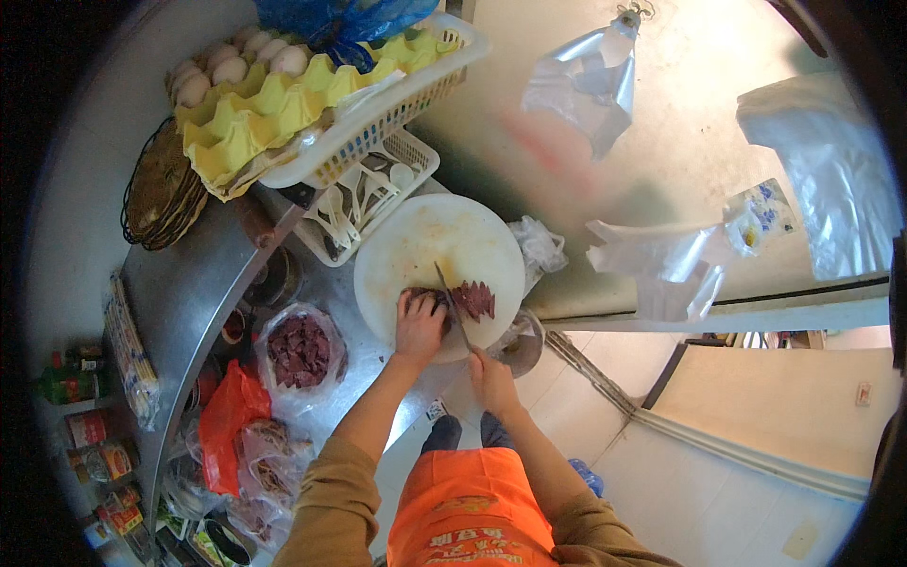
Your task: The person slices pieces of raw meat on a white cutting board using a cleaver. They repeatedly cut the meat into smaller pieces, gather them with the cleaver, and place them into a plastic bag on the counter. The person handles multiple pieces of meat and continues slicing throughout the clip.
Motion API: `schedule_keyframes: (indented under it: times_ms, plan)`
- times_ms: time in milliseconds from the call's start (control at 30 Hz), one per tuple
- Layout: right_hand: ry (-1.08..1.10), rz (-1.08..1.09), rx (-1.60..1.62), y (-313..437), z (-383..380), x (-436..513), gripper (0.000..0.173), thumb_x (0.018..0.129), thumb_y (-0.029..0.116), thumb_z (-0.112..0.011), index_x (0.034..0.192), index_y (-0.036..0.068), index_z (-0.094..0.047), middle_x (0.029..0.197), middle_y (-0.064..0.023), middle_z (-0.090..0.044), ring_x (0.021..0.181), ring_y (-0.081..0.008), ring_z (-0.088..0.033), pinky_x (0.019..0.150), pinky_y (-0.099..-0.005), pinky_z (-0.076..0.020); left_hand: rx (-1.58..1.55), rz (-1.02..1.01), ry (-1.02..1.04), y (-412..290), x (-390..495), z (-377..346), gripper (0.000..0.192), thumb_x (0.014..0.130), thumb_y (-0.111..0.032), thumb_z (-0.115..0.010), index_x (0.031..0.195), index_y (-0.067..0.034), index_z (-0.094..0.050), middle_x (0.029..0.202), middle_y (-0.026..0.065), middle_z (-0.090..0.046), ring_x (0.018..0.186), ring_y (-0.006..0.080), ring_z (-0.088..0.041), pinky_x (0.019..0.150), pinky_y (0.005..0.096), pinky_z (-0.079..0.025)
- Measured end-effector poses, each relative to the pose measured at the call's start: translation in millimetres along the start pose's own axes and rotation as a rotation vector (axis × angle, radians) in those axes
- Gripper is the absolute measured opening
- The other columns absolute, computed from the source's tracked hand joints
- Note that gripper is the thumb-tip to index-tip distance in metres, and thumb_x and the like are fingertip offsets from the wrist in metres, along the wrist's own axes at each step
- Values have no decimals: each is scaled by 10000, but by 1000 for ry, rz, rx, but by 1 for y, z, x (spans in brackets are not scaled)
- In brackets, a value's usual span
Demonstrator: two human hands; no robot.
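Note:
A round white cutting board (pixel 425 234) lies before me on a steel counter. My left hand (pixel 418 327) presses on a dark red-brown block of food (pixel 423 294), perhaps liver or blood curd, most of it under the fingers. In my right hand (pixel 492 380) is the handle of a kitchen knife (pixel 453 308). Its blade stands on edge at the block's right side, close to my left fingertips. Thin cut slices (pixel 474 300) fan out on the board just right of the blade. A plastic-lined bowl (pixel 301 352) to the left holds many similar dark pieces.
Behind the board stand a basket of white spoons (pixel 365 195) and a larger basket (pixel 397 120) bearing a yellow egg tray (pixel 283 120). A raised steel shelf (pixel 186 283) curves along the left. A red plastic bag (pixel 234 425) and a metal bowl (pixel 526 347) flank the board.

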State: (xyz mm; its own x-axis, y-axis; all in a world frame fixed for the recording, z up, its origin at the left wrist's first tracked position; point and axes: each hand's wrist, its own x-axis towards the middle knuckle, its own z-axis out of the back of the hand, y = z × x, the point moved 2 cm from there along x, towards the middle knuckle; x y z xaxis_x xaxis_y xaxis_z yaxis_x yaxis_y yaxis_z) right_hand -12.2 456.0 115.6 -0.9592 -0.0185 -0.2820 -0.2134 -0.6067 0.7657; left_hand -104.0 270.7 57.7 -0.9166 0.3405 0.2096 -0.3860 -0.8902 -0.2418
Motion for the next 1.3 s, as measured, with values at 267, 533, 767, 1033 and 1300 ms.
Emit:
schedule_keyframes:
  times_ms: [267, 533, 767, 1033, 1300]
  plan:
    - [68, -23, -38, 2, -1, -32, 461, 1140, 361, -507, 1425, 29, -654, 1130, -332, -745, 1025, -545, -717, 916, -591, -556, -88, -10, -75, 1, 1, 7, 304, 881, -180, -711, 1165, -96, -775, 1313, 145, -696, 1310, 332, -617, 1248, 582, -316]
    - [32, -24, 20, 1, -4, 6, 436, 1130, 283, -523, 1421, -12, -658, 1139, -364, -726, 1086, -540, -711, 935, -555, -567, 28, -61, -82, 3, 1, 9, 354, 858, -239, -766, 1182, -97, -786, 1262, 131, -707, 1268, 330, -628, 1227, 570, -343]
    - [49, -42, -4, 6, -4, -17, 435, 1133, 298, -516, 1403, -4, -675, 1136, -362, -726, 1102, -547, -700, 947, -563, -555, -26, -38, -83, 2, 1, 11, 338, 851, -190, -736, 1176, -112, -786, 1257, 129, -700, 1281, 330, -621, 1213, 566, -360]
    - [34, -25, 25, 16, 8, -12, 447, 1129, 303, -514, 1413, -4, -671, 1145, -355, -729, 1118, -550, -689, 968, -556, -561, -37, -26, -26, 8, -1, 6, 338, 860, -185, -727, 1184, -109, -788, 1296, 133, -704, 1312, 318, -611, 1219, 561, -356]
    - [34, 6, -6, 8, -8, 2, 441, 1140, 306, -497, 1409, 3, -669, 1147, -357, -728, 1066, -546, -703, 948, -576, -553, -15, -32, 34, 12, -3, 5, 366, 862, -166, -705, 1217, -109, -780, 1323, 152, -681, 1327, 344, -602, 1235, 563, -335]
